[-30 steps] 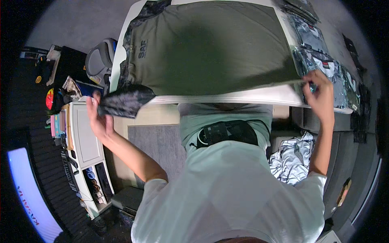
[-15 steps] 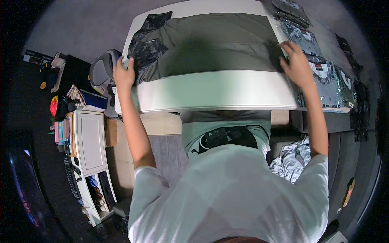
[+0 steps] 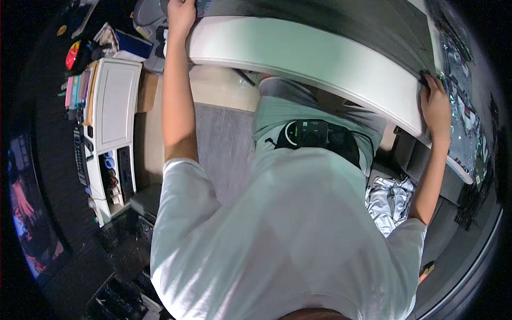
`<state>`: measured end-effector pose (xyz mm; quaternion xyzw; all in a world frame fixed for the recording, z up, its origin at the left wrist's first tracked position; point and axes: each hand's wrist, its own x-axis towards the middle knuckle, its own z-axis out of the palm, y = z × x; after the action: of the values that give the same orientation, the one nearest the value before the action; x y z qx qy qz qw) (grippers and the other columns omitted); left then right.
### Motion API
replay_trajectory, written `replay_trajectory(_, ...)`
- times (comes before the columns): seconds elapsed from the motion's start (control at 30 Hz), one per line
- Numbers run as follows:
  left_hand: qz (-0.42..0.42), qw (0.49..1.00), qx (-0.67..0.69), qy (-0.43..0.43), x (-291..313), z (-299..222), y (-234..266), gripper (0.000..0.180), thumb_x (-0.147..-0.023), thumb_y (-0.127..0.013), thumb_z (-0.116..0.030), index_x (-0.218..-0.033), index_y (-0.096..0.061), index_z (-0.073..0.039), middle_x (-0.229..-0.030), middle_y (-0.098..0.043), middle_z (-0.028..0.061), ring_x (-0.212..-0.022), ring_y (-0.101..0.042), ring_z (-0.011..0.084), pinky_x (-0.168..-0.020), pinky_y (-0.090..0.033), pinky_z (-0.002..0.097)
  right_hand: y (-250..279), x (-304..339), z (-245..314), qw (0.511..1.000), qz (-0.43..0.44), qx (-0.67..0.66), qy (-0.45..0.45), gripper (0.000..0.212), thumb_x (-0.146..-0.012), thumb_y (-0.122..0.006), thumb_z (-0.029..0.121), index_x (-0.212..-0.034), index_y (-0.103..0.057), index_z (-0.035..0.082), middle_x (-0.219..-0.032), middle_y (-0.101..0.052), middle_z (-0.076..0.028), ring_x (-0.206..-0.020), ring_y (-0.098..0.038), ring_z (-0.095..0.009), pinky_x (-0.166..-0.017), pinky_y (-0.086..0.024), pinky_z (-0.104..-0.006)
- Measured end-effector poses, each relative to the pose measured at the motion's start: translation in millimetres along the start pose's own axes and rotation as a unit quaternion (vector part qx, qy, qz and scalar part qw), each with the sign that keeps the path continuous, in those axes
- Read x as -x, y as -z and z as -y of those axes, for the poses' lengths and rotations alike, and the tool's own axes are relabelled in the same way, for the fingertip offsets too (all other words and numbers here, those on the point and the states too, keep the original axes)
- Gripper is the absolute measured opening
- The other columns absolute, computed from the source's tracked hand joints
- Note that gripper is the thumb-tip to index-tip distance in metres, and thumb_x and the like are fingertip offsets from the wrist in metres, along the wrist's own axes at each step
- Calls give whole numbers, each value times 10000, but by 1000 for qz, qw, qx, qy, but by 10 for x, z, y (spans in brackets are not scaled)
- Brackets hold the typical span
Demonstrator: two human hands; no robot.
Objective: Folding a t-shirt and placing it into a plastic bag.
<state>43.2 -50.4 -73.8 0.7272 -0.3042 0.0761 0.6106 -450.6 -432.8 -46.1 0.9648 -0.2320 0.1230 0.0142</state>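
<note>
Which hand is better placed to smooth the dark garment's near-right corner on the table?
Right. The right hand already rests on the dark garment at the white table's right edge. The left hand is at the far left end, across the whole table.
</note>
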Motion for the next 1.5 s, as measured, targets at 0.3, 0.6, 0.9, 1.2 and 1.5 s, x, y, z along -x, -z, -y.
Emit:
replay_trajectory(0.3,38,951,-307,14,139,-35,367,420,-906,-710,-460,-1053,-741,-68,-696,-651,131,-690,-607,204,-695,-490,345,-24,44,37,998,19,56,-20,347,-915,-582,152,-1183,-651,-58,-1233,-621,-322,-1100,-628,-462,-965,-515,-493)
replay_trajectory(0.6,-33,926,-374,43,173,-516,353,472,-984,-522,-495,-1031,-736,-77,-883,-716,215,-892,-690,402,-793,-508,444,392,-376,313,997,72,0,-23,310,-945,-608,214,-1112,-672,-39,-1153,-655,-253,-1023,-640,-437,-885,-519,-498)
replay_trajectory(0.9,164,858,-384,-299,-379,-263,-575,295,-876,-721,-316,-1048,-705,-78,-1000,-693,164,-919,-658,329,-858,-508,405,25,-1154,-207,982,125,-115,83,269,-886,-725,189,-1075,-670,5,-1046,-681,-208,-998,-641,-402,-849,-499,-459)
replay_trajectory(1.2,194,942,-255,-104,-636,-98,-831,146,-906,-692,-178,-976,-659,-54,-829,-683,173,-809,-664,367,-746,-506,418,-120,-1168,-655,946,183,-267,5,281,-833,-811,212,-911,-638,4,-811,-652,-104,-773,-579,-214,-725,-465,-360)
replay_trajectory(1.5,171,927,-290,-164,-592,80,-781,215,-910,-705,-259,-1070,-700,-114,-952,-712,153,-893,-638,362,-795,-491,440,-228,-1173,-806,944,160,-282,-66,297,-908,-762,265,-854,-683,-16,-709,-599,-31,-700,-523,-113,-656,-435,-302)
